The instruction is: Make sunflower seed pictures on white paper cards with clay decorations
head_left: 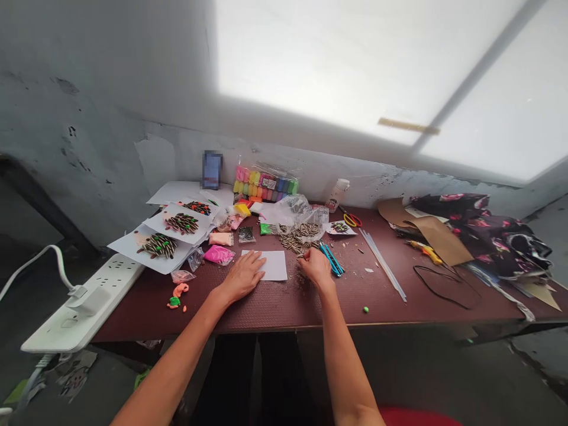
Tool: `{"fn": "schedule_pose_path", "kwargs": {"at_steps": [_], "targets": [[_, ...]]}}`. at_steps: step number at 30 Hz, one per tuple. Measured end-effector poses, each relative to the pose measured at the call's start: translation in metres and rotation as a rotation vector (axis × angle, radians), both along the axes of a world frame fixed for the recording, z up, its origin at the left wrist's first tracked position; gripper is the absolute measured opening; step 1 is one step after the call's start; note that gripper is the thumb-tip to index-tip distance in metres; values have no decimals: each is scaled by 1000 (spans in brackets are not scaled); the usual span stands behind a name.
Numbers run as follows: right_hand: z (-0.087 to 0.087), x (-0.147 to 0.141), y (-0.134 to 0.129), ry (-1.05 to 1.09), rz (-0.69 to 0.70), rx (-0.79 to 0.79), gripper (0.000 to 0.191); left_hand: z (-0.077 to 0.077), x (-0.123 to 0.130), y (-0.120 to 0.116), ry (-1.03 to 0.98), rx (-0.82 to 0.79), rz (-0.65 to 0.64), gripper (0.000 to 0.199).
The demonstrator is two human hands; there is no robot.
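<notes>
My left hand point(242, 276) lies flat, fingers stretched out, over the left edge of a small white sheet of paper point(276, 266). Just right of the sheet, my right hand point(317, 269) has its fingertips pinched together at the near edge of a pile of striped sunflower seeds point(293, 242). Whatever is between those fingertips is too small to make out. A blue utility knife point(332, 260) lies close along the right side of that hand. Behind the pile, a clear plastic bag point(295, 210) spreads over some of the seeds.
Cards with seed-covered clay hedgehogs point(181, 223) are stacked left, near a white power strip point(80, 307). Pink clay point(218, 254), a clay multipack point(266, 182) and a phone point(212, 170) stand behind. To the right are scissors point(352, 220), glue sticks point(384, 266) and a glue gun point(426, 251).
</notes>
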State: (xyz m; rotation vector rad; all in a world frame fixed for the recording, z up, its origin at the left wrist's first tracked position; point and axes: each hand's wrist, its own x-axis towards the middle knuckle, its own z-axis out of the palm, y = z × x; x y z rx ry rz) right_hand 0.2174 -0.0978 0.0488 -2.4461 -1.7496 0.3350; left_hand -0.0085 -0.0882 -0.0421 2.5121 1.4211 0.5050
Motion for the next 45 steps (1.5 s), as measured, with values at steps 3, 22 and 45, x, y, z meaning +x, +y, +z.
{"fn": "schedule_pose_path", "kwargs": {"at_steps": [3,22,45], "targets": [[2,2,-8,-23,-12,-52,24,12,12,-3,50,-9,46,47],[-8,17,1,319,18,231,28,4,-4,1,-51,35,17,48],[-38,-49,54,1360,185,70,23,10,-12,52,11,161,188,44]]}}
